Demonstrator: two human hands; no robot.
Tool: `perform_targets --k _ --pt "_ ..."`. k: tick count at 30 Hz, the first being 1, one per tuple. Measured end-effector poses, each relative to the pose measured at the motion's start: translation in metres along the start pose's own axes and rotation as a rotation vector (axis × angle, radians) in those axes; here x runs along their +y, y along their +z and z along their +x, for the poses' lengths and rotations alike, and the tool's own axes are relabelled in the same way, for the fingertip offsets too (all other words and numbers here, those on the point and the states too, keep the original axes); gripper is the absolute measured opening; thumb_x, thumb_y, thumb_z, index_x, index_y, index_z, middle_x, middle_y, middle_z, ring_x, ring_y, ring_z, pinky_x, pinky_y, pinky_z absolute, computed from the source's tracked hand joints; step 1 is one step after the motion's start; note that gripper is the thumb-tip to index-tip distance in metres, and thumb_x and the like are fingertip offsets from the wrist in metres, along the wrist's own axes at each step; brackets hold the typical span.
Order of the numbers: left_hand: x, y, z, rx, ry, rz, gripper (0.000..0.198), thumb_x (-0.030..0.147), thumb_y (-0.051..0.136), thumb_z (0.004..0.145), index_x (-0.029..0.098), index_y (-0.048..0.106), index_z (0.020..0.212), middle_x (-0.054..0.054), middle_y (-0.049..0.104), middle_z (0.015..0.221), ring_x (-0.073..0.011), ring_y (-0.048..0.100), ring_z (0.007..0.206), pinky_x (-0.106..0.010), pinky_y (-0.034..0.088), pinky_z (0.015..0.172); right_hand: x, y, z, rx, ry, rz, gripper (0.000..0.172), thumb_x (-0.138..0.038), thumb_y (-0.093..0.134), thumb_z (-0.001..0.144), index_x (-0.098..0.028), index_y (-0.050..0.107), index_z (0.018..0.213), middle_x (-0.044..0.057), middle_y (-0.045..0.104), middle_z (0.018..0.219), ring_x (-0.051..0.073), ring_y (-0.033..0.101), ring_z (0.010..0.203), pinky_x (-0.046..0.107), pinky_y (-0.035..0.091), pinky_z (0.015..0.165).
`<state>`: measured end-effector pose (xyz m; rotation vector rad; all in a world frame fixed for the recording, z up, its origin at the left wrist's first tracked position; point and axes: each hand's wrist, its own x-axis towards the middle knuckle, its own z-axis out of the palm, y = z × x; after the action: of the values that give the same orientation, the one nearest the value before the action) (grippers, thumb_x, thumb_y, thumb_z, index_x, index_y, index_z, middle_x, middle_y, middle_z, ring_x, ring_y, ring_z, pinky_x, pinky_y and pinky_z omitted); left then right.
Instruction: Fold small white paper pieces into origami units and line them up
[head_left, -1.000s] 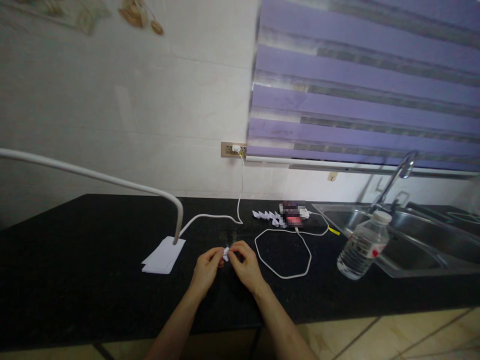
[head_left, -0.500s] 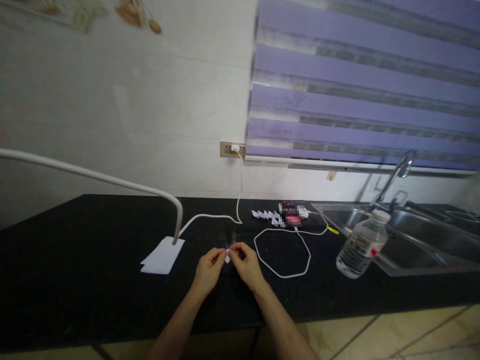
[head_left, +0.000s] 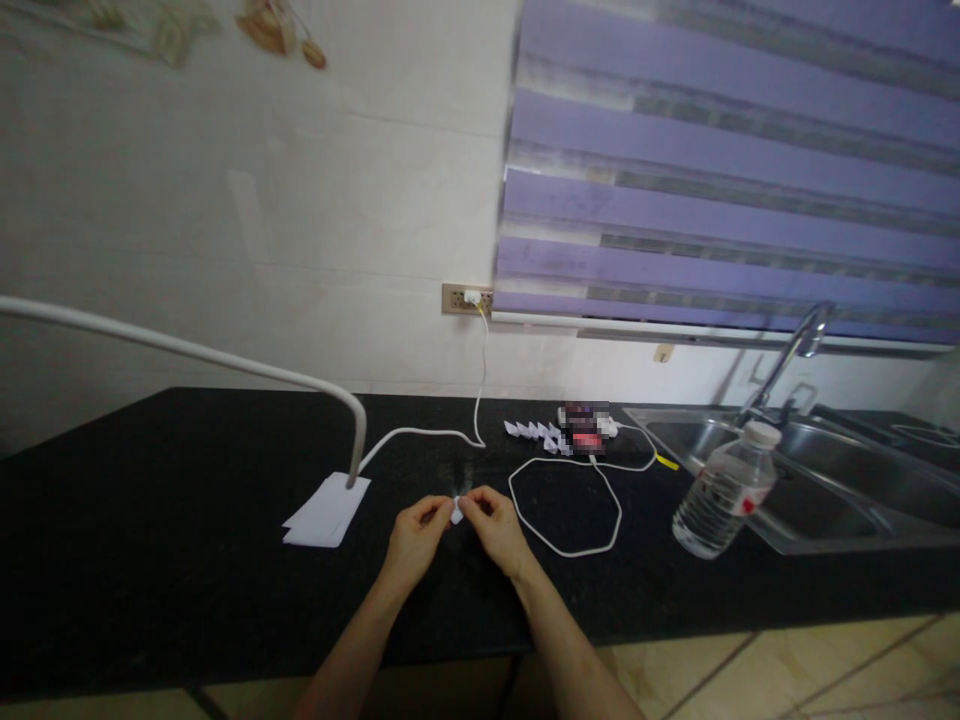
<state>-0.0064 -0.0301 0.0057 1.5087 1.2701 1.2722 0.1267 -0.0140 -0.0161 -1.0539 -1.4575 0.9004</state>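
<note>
Between my two hands is a small piece of folded white paper, just above the black counter. My left hand pinches its left side between thumb and fingertips. From the other side my right hand pinches it the same way, and the fingertips hide part of the paper. To the left lies a small stack of white paper sheets. Several small folded paper pieces stand in a row farther back, to the right of my hands.
A white cable loops on the counter and joins a blurred-out device. A clear water bottle stands before the steel sink. A thick white cord crosses above the paper stack. The wall socket holds a plug.
Both hands stay in nearly the same place, pinching the folded paper. The paper's visible part has tilted slightly. Nothing else has visibly moved.
</note>
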Motion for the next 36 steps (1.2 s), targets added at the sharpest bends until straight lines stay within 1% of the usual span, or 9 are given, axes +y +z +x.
perform_targets --k 8,12,17,21,25,27,30,33,36 --pt "-0.008 0.0 0.0 -0.028 0.134 0.066 0.024 0.038 0.051 0.068 0.017 0.059 0.058 0.001 0.054 0.057 -0.0128 0.05 0.058 -0.021 0.038 0.056 -0.004 0.002 -0.004 -0.083 -0.076 -0.048 0.019 -0.033 0.049 0.077 -0.016 0.054 0.069 -0.004 0.046 0.058 0.009 0.043 0.055 0.019 0.036 0.051" --pt "-0.008 0.001 0.0 -0.024 0.187 0.118 0.024 0.035 0.051 0.069 0.017 0.059 0.055 0.001 0.053 0.056 -0.0123 0.049 0.057 -0.022 0.038 0.056 -0.005 0.004 -0.004 -0.071 -0.088 -0.053 0.021 -0.033 0.049 0.077 -0.016 0.052 0.065 -0.004 0.045 0.058 0.009 0.043 0.055 0.019 0.037 0.053" --pt "-0.005 0.001 0.003 0.108 -0.013 0.06 0.023 0.036 0.053 0.066 0.016 0.065 0.069 0.0 0.06 0.059 -0.0137 0.054 0.058 -0.023 0.041 0.057 -0.007 0.008 -0.003 -0.061 0.013 0.089 0.021 -0.037 0.05 0.076 -0.017 0.054 0.076 -0.002 0.051 0.063 0.01 0.047 0.055 0.02 0.038 0.05" --pt "-0.006 0.002 0.004 0.094 -0.061 -0.012 0.026 0.037 0.055 0.064 0.015 0.066 0.072 0.0 0.06 0.054 -0.0137 0.054 0.053 -0.023 0.042 0.052 -0.006 0.01 -0.004 -0.077 0.02 0.139 0.021 -0.037 0.054 0.074 -0.017 0.053 0.078 -0.002 0.052 0.062 0.01 0.048 0.054 0.02 0.038 0.049" --pt "-0.008 0.003 0.003 0.194 -0.016 0.016 0.024 0.037 0.058 0.062 0.016 0.065 0.071 -0.002 0.065 0.065 -0.0157 0.058 0.061 -0.024 0.045 0.058 -0.005 0.008 -0.004 0.084 -0.122 -0.09 0.017 -0.034 0.051 0.078 -0.017 0.056 0.076 -0.001 0.052 0.063 0.011 0.047 0.056 0.023 0.039 0.052" --pt "-0.009 0.003 0.003 0.165 -0.013 0.026 0.024 0.037 0.057 0.063 0.016 0.066 0.072 -0.003 0.067 0.068 -0.0169 0.06 0.064 -0.026 0.046 0.061 -0.006 0.006 -0.005 0.133 -0.251 -0.263 0.014 -0.028 0.048 0.08 -0.018 0.058 0.077 0.002 0.054 0.069 0.013 0.049 0.063 0.025 0.041 0.06" --pt "-0.011 0.001 0.004 0.071 -0.018 -0.004 0.027 0.037 0.055 0.066 0.016 0.067 0.079 -0.005 0.068 0.076 -0.0183 0.061 0.069 -0.028 0.047 0.067 -0.009 0.006 -0.007 0.083 -0.421 -0.474 0.015 -0.021 0.046 0.081 -0.02 0.06 0.085 0.006 0.055 0.081 0.017 0.049 0.078 0.029 0.041 0.071" --pt "-0.013 0.0 0.006 0.084 -0.041 -0.066 0.029 0.037 0.055 0.067 0.016 0.067 0.082 -0.005 0.068 0.083 -0.0186 0.062 0.075 -0.028 0.047 0.071 -0.011 0.007 -0.01 0.021 -0.501 -0.55 0.021 -0.018 0.047 0.079 -0.021 0.058 0.096 0.007 0.054 0.087 0.018 0.048 0.084 0.031 0.041 0.074" --pt "-0.018 0.0 0.008 0.111 -0.105 -0.159 0.032 0.038 0.055 0.066 0.013 0.065 0.084 -0.006 0.068 0.08 -0.0174 0.061 0.069 -0.027 0.048 0.066 -0.01 0.006 -0.01 -0.029 -0.533 -0.504 0.028 -0.011 0.044 0.077 -0.02 0.055 0.102 0.006 0.052 0.089 0.018 0.047 0.086 0.031 0.042 0.076"
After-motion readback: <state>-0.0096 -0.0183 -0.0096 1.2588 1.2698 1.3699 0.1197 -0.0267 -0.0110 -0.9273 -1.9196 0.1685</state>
